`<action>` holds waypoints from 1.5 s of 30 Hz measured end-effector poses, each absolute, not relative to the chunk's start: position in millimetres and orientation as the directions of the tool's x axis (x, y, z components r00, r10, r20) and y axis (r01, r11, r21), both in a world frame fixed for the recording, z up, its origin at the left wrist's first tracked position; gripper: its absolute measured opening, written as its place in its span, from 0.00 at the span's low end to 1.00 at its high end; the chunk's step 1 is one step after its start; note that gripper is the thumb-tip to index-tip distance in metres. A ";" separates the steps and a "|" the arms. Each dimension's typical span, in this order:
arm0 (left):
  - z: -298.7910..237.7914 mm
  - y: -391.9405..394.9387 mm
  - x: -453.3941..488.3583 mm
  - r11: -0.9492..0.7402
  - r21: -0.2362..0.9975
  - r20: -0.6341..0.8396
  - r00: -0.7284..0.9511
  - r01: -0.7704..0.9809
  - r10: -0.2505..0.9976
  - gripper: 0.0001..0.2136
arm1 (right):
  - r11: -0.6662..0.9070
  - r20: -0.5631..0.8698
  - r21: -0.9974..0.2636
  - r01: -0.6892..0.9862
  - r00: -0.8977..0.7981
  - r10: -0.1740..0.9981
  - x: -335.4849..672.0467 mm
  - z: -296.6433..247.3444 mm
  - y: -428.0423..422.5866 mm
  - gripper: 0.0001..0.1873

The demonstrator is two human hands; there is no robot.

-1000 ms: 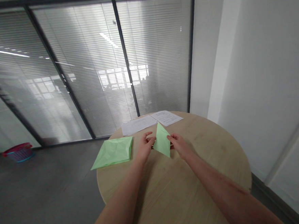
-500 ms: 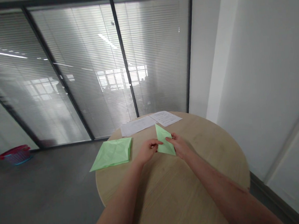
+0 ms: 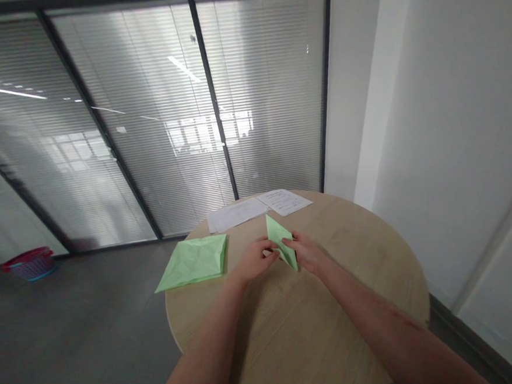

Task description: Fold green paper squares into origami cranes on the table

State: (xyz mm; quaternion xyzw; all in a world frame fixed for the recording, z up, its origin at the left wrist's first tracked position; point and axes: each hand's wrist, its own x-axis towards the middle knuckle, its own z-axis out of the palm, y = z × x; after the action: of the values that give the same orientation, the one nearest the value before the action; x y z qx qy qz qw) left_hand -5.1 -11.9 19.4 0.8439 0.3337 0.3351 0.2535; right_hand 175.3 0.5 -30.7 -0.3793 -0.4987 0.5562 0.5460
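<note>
Between my hands is a folded piece of light green paper (image 3: 281, 241), tilted above the table, with its lower left edge bent inward. My left hand (image 3: 259, 257) pinches that lower left edge with thumb and fingers. On the other side my right hand (image 3: 304, 252) grips the paper, thumb across its face and fingers behind, where they are hidden. To the left of my hands lies a larger creased sheet of green paper (image 3: 194, 259), folded over, one corner sticking out past the table's edge.
The round wooden table (image 3: 355, 302) carries two white paper sheets (image 3: 235, 215) at its far side, the right one printed. A red and blue plastic basket (image 3: 31, 264) stands on the floor at left. Behind the table is a glass partition with blinds (image 3: 271, 97); a white wall (image 3: 463, 142) rises at right.
My left hand has shifted slightly, its fingers now curled on the paper's lower left edge. The paper's lower part has gone from flat to bent and narrower. My right hand keeps its grip.
</note>
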 end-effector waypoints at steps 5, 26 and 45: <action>7.7 -4.4 2.1 -0.570 0.724 0.417 0.411 0.390 0.811 0.10 | 0.041 0.110 -0.913 -0.405 -0.148 0.983 171.4 -22.3 -6.5 0.20; 3.8 1.9 3.0 -0.431 0.858 0.398 0.171 0.279 0.902 0.27 | 0.048 0.074 -0.984 -0.169 -0.147 0.986 172.8 -25.1 -4.9 0.21; 4.4 0.4 2.2 -0.332 0.913 0.287 0.207 0.236 0.935 0.19 | 0.141 0.142 -0.989 -0.041 -0.041 0.989 175.8 -19.4 -6.9 0.19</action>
State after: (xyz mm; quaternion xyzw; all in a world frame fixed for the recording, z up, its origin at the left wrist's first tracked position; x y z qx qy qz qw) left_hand 2.2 0.4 4.4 0.6759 0.4331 0.4573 0.3826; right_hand 175.8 -6.9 -19.4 -0.4425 -0.5354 0.4835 0.5327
